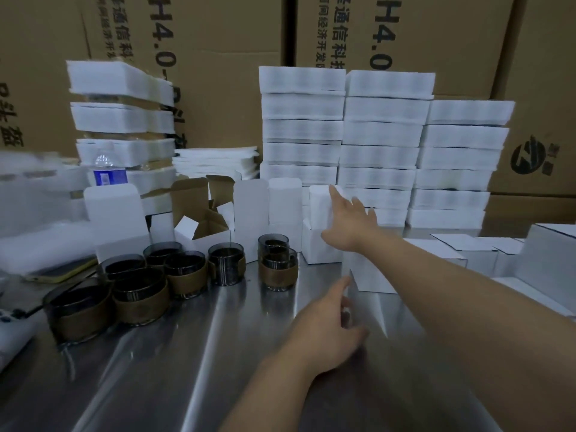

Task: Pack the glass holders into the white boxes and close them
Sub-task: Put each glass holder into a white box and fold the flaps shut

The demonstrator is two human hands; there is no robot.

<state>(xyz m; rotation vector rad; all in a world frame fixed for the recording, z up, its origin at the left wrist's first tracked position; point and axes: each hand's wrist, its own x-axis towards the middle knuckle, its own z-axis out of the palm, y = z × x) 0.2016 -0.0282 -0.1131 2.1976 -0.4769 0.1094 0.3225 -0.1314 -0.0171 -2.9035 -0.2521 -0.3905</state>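
Note:
Several dark glass holders with brown sleeves point(187, 277) stand in a group on the left of the steel table point(193, 363). Behind them stands a row of white boxes with raised lids; one point(202, 213) shows its brown inside. My right hand point(349, 219) reaches far forward with straight fingers and touches the raised lid of an open white box point(318, 210). My left hand point(330, 325) lies lower, its fingers against the near side of a closed white box point(374, 275) on the table. Whether the left fingers grip that box is unclear.
Tall stacks of white foam sheets point(377, 141) rise at the back and left, before big brown cartons point(218, 32). More white boxes point(530, 260) lie at the right. A phone point(62, 269) and a water bottle point(107, 173) sit at the left.

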